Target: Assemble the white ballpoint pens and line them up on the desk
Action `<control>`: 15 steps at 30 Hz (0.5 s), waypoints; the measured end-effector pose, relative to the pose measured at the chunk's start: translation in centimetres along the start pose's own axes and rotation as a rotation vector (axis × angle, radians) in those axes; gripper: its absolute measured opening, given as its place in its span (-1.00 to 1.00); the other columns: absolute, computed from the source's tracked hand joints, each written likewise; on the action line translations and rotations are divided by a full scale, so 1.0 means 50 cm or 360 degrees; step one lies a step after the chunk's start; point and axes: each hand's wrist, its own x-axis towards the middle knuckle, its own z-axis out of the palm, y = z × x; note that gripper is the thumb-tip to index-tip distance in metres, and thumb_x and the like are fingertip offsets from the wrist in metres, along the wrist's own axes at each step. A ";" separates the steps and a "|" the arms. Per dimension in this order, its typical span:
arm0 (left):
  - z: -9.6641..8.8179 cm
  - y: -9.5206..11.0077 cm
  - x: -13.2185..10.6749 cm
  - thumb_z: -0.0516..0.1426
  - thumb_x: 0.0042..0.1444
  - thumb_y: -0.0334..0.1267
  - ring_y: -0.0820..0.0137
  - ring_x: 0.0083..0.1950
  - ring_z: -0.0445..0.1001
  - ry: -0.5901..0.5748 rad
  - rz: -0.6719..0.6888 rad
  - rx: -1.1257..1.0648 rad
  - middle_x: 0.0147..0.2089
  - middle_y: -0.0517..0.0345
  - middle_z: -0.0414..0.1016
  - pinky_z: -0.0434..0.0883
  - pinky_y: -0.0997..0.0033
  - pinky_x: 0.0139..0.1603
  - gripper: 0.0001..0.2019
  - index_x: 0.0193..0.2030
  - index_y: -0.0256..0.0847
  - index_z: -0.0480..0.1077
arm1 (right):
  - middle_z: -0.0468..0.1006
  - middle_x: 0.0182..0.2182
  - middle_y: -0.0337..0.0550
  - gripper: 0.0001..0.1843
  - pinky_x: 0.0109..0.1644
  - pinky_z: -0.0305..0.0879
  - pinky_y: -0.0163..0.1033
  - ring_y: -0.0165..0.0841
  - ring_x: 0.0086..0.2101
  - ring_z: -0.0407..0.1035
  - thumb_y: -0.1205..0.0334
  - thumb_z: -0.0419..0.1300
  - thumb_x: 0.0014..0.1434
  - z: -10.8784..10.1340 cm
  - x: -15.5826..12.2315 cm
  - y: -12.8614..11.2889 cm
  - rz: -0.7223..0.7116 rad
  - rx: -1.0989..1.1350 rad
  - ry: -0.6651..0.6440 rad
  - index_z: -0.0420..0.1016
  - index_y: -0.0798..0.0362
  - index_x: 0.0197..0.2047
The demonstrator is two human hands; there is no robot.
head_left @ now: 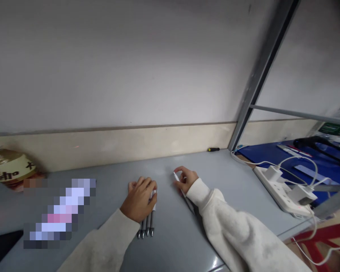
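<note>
Grey table [170, 241], near centre | left hand [138, 202]: fingers together, curled over pens [147, 226] | right hand [187, 180], just right: fingertips pinching single pen [176, 176] at its white end | pens look light, stiff, smooth, likely to roll; best gripped mid-barrel

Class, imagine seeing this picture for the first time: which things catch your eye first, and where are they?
On the grey table, the left hand closes over a row of pens while the right hand pinches a single pen beside it. A white power strip with chargers plugged in lies at the right.
</note>
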 end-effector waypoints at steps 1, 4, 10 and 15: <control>0.000 0.001 0.000 -0.02 0.05 -0.39 0.24 -0.14 0.30 -0.0007 0.0006 -0.0015 -0.28 0.13 0.42 0.09 0.16 -0.16 -0.90 -0.36 -0.18 0.30 | 0.20 -0.70 -0.46 -0.67 -0.48 0.25 -0.32 -0.47 -0.63 0.25 0.39 0.21 -0.21 -0.001 -0.001 0.000 -0.0097 -0.0222 0.0016 0.33 0.04 -0.29; 0.002 0.001 0.000 0.00 0.04 -0.37 0.24 -0.13 0.29 -0.0005 0.0027 -0.0053 -0.26 0.13 0.41 0.08 0.16 -0.15 -0.91 -0.36 -0.17 0.31 | 0.27 -0.69 -0.42 -0.68 -0.40 0.20 -0.33 -0.47 -0.59 0.25 0.39 0.25 -0.17 -0.005 -0.003 -0.004 -0.0193 -0.0644 0.0015 0.39 0.07 -0.26; 0.004 0.001 0.001 0.03 0.01 -0.34 0.23 -0.12 0.27 -0.0019 0.0085 -0.0113 -0.26 0.14 0.42 0.07 0.17 -0.15 -0.93 -0.36 -0.17 0.33 | 0.47 -0.51 -0.22 -0.68 -0.34 0.19 -0.34 -0.41 -0.48 0.32 0.34 0.24 -0.11 0.001 -0.002 0.002 -0.0223 -0.0927 -0.0041 0.44 0.10 -0.20; 0.000 0.001 0.000 0.03 0.02 -0.34 0.24 -0.11 0.26 -0.0041 0.0167 -0.0173 -0.25 0.15 0.43 0.08 0.17 -0.12 -0.90 -0.33 -0.16 0.34 | 0.51 -0.38 -0.10 -0.65 -0.32 0.20 -0.30 -0.35 -0.40 0.36 0.29 0.28 -0.14 0.003 0.000 0.010 -0.0237 -0.1026 -0.0057 0.49 0.10 -0.19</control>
